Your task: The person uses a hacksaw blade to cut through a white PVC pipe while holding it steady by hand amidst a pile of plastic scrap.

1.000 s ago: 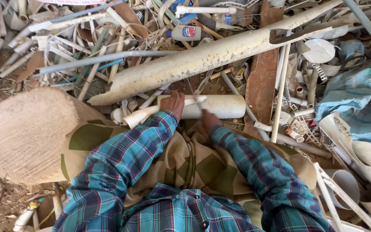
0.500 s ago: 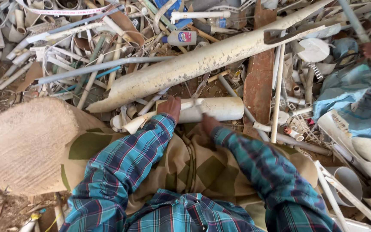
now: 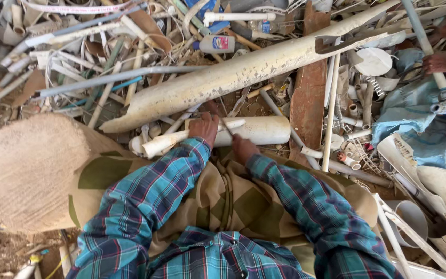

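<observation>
Down in the middle of the scrap heap, the person's left hand rests on a short, wide white pipe section that lies crosswise just past the knees, fingers curled over its top; this looks like a way of pinning it so it cannot roll. The right hand sits just beside it, closed around a thin, pale blade-like tool whose tip slants up onto the pipe's wall, probably so that it can work against the plastic. How tightly either hand grips cannot be told, since the fingers are seen from behind and partly tucked under.

A long, stained cream pipe runs diagonally beyond the hands, over a tangle of thin conduit offcuts. A rusty metal strip stands to the right, and a coarse burlap sack bulges at the left. The tool's handle is hidden inside the fist. At the upper right edge, another person's hand on a grey pipe is cut off by the frame.
</observation>
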